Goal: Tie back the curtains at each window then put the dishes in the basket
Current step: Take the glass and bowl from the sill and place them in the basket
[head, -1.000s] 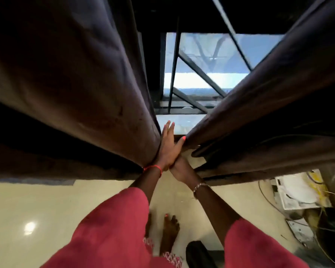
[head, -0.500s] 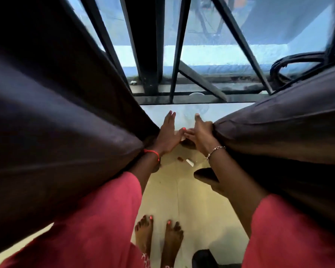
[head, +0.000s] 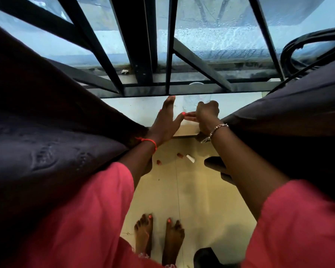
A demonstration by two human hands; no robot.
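Spreading wider than a second ago, the dark heavy left curtain and the dark right curtain now hang well apart, baring the black-barred window. The left hand, fingers straight, presses against its fabric. The right hand curls at the other curtain's edge; whether it grips the fabric I cannot tell. Tying probably comes next.

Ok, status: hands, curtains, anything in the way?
Left hand open against left curtain. Right hand curled at right curtain, grip unclear. Glass on sill ahead.
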